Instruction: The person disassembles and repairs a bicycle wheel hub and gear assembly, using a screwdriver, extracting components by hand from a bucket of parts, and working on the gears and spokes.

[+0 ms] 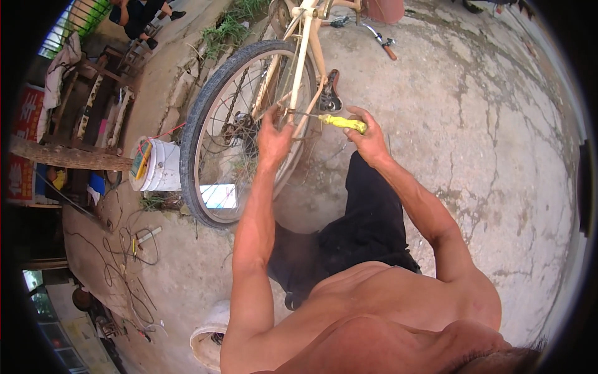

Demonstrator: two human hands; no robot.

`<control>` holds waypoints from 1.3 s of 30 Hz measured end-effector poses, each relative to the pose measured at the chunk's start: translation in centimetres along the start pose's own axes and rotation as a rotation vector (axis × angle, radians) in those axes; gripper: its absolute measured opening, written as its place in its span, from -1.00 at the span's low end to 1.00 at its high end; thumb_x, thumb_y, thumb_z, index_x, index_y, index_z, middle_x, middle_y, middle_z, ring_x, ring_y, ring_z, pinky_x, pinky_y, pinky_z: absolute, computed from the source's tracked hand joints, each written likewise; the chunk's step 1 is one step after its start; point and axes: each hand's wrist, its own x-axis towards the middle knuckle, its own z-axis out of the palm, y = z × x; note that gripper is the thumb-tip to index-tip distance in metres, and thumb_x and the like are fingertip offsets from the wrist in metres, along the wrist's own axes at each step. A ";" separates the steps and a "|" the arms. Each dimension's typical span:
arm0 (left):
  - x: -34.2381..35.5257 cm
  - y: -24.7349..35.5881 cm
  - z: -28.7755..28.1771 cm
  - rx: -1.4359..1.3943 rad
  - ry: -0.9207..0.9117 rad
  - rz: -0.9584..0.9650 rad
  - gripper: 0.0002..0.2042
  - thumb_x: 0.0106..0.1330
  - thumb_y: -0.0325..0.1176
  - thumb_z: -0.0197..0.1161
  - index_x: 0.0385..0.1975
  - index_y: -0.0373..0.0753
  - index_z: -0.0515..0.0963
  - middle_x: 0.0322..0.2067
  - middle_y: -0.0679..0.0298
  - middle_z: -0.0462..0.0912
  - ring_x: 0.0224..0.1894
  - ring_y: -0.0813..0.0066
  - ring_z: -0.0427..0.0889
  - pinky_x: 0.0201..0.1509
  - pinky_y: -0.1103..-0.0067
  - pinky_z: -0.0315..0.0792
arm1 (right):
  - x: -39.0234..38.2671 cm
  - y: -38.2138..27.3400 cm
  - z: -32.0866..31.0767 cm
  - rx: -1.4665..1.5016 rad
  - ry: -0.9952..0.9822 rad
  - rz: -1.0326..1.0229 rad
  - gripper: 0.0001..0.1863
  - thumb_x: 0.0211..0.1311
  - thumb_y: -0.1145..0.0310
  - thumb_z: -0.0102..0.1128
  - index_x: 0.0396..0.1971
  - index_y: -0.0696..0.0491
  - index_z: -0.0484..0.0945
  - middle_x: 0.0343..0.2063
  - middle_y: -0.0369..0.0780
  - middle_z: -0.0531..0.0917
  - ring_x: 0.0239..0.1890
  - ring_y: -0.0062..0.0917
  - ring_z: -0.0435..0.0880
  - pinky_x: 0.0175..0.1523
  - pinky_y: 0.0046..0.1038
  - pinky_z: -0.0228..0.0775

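In front of me stands a bicycle with a cream-coloured frame. Its wheel, with a black tyre and thin spokes, is on the left side of the frame, and a chain and cogs show near the hub. My left hand is closed at the lower frame tubes beside the wheel; its fingertips are partly hidden. My right hand grips the yellow handle of a screwdriver. The screwdriver lies nearly level, its shaft pointing left, with the tip at the frame by my left fingers.
A white bucket with tools in it stands left of the wheel. Cables lie on the concrete, and a second white bucket is by my left arm. A person sits at the far left. Wooden benches line the left.
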 end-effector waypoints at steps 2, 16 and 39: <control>-0.1 -0.1 -0.3 0.008 0.003 0.005 -0.33 0.28 -0.35 0.27 0.39 -0.40 0.28 0.31 -0.16 0.43 0.39 0.03 0.42 0.49 0.32 0.25 | 0.2 -1.2 0.3 0.157 0.028 0.092 -0.57 0.55 0.15 0.03 0.17 0.16 0.48 -0.24 -0.11 0.69 -0.56 -0.57 0.62 -0.42 -0.52 0.49; 0.1 -1.3 -0.6 -0.020 0.050 0.043 -0.33 0.26 -0.34 0.29 0.40 -0.34 0.30 0.29 -0.11 0.49 0.36 0.04 0.47 0.46 0.26 0.31 | 0.6 -3.8 -0.4 0.262 -0.103 0.635 -0.59 0.57 0.14 0.01 0.14 0.16 0.48 -0.47 -0.22 0.67 -0.54 -0.63 0.61 -0.41 -0.55 0.44; 0.0 -1.2 -0.1 -0.034 0.007 0.067 -0.37 0.31 -0.38 0.26 0.41 -0.31 0.30 0.30 -0.09 0.47 0.30 0.04 0.50 0.37 0.31 0.36 | -0.6 -4.5 -0.4 0.296 -0.033 0.417 -0.57 0.38 0.40 0.22 0.22 0.08 0.46 -0.31 -0.25 0.63 -0.36 -0.63 0.62 -0.31 -0.52 0.52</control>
